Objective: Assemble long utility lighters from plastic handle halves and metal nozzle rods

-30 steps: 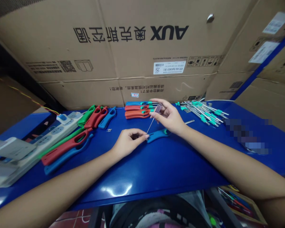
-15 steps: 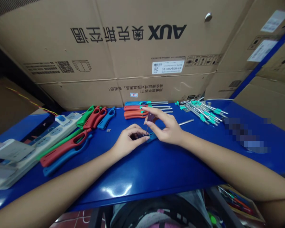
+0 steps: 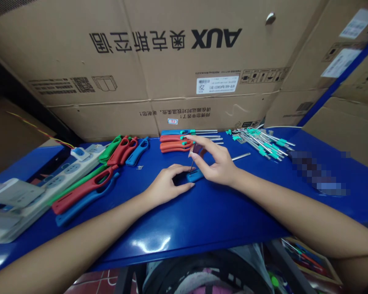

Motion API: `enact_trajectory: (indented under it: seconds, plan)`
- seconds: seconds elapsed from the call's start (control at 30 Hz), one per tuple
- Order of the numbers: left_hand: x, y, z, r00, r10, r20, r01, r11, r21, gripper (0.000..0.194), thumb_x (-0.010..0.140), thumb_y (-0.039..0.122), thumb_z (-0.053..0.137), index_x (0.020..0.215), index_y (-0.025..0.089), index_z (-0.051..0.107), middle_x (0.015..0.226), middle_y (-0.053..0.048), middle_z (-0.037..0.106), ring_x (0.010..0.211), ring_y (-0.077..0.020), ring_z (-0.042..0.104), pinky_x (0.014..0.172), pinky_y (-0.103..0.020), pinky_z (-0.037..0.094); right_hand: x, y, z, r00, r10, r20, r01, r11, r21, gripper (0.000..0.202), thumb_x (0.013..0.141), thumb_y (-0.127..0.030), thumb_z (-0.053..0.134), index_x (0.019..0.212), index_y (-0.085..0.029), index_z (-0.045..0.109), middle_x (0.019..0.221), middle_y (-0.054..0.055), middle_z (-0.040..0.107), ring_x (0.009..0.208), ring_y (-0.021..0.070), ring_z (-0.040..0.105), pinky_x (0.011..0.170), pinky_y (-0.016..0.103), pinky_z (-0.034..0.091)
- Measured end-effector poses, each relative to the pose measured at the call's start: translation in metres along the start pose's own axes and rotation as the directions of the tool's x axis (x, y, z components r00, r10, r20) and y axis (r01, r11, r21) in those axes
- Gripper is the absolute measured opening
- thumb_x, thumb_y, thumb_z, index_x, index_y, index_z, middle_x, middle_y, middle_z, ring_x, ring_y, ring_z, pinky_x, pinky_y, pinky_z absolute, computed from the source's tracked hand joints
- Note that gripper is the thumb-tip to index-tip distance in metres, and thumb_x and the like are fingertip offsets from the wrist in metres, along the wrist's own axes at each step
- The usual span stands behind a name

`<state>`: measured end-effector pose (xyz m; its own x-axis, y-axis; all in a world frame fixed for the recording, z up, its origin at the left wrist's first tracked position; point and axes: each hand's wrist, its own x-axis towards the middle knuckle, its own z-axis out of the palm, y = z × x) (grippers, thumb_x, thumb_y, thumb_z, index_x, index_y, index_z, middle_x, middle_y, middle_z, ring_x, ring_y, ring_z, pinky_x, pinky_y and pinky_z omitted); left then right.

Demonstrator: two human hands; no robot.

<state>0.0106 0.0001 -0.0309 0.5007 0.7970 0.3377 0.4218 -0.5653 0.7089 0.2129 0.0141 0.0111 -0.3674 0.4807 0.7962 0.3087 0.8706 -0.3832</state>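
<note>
A blue stick lighter lies on the table in front of me, its metal tube pointing right and its middle hidden by my right hand. My right hand grips a small screwdriver by its dark handle, nearly upright. The screwdriver's thin shaft meets the left end of the lighter's handle. On the left, my left hand rests with thumb and fingers apart around that end. Its fingertips are close to the shaft; whether they touch it I cannot tell. A few small screws lie farther left.
Red, green and blue handle shells lie left beside a white power strip. Several finished-looking lighters are stacked behind my hands. Metal tubes with green parts sit at the back right. A large cardboard panel stands behind.
My left thumb and fingers have spread from their pinch near the screwdriver tip, uncovering the lighter's end. My right hand stays on the screwdriver, shifted very slightly right.
</note>
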Motion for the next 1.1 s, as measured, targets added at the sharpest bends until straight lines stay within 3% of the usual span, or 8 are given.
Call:
enact_trajectory:
  seconds: [0.47,0.63,0.77,0.87,1.0,1.1]
  plan:
    - [0.002,-0.001,0.000,0.998,0.055,0.005,-0.055,0.998,-0.014,0.028,0.083,0.028,0.075,0.110,0.020,0.074,0.113,-0.008,0.075,0.112,-0.0243,0.066,0.105,-0.040,0.049,-0.003,0.006,0.002,0.999,-0.017,0.028,0.017,1.000,-0.016,0.044,0.096,-0.023,0.054,0.140,-0.026,0.051,0.105,0.006,0.070,0.085,0.0172,0.066,0.079,0.032,0.058]
    - [0.001,-0.001,0.000,0.998,0.063,0.006,-0.063,0.998,-0.022,0.024,0.083,0.027,0.075,0.106,0.021,0.075,0.111,-0.007,0.076,0.109,-0.0244,0.067,0.103,-0.040,0.051,0.000,0.006,-0.002,0.988,-0.109,0.107,0.120,0.988,-0.099,0.049,0.096,-0.023,0.055,0.144,-0.028,0.046,0.115,0.007,0.070,0.100,0.0210,0.067,0.093,0.038,0.055]
    - [0.001,-0.001,0.000,0.997,0.071,0.011,-0.071,0.997,-0.011,0.025,0.083,0.026,0.075,0.108,0.020,0.074,0.111,-0.007,0.076,0.108,-0.0241,0.068,0.102,-0.040,0.051,0.003,0.002,-0.002,0.982,-0.079,0.171,0.084,0.996,-0.025,0.053,0.098,-0.018,0.047,0.150,-0.027,0.038,0.122,0.008,0.067,0.108,0.0196,0.065,0.094,0.036,0.054]
    - [0.001,-0.002,0.000,0.996,0.084,0.005,-0.084,0.996,0.003,0.025,0.083,0.026,0.075,0.108,0.020,0.074,0.110,-0.007,0.076,0.108,-0.0236,0.067,0.102,-0.039,0.051,0.004,0.001,-0.002,0.986,-0.050,0.158,0.052,0.999,-0.013,0.045,0.098,-0.020,0.049,0.142,-0.027,0.047,0.109,0.005,0.070,0.097,0.0175,0.067,0.088,0.033,0.056]
    - [0.001,-0.004,0.002,0.993,0.119,0.000,-0.119,0.993,0.021,0.026,0.084,0.025,0.074,0.109,0.019,0.074,0.111,-0.007,0.076,0.110,-0.0235,0.067,0.102,-0.040,0.052,0.005,0.003,-0.005,0.985,-0.157,0.077,0.170,0.963,-0.208,0.027,0.094,-0.032,0.063,0.118,-0.020,0.062,0.092,0.005,0.073,0.084,0.0201,0.068,0.081,0.036,0.057]
    - [0.002,-0.005,0.002,0.991,0.131,0.000,-0.131,0.991,0.028,0.027,0.085,0.025,0.074,0.111,0.018,0.073,0.112,-0.007,0.076,0.109,-0.0232,0.068,0.101,-0.040,0.052,0.007,0.002,-0.007,0.980,-0.165,0.108,0.185,0.959,-0.216,0.030,0.099,-0.028,0.053,0.127,-0.018,0.058,0.103,0.009,0.073,0.096,0.0219,0.068,0.088,0.039,0.056]
